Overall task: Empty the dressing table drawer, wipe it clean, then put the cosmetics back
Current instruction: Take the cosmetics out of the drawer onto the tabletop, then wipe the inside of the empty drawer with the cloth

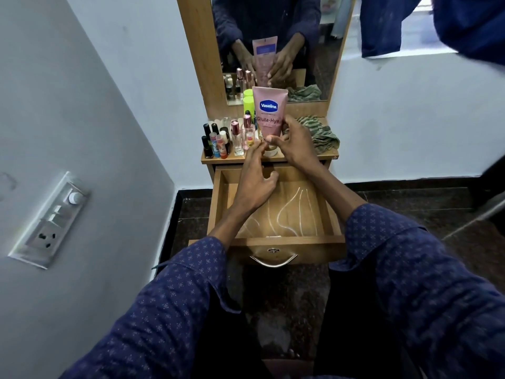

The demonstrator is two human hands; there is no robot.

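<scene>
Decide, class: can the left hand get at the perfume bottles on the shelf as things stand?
Probably yes. The left hand is open, holds nothing, and hovers just right of the perfume bottles, with nothing between.

Matt wood-grain drawer [276, 212] with shiny metal handle [273, 259], smooth pink plastic tube [269, 110], clear glass perfume bottles [237, 138], crumpled green cloth [319, 132], glossy mirror [276, 36]

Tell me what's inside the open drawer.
The drawer holds no cosmetics: only bare wood with whitish streaks. The left hand and forearm cover part of its floor.
</scene>
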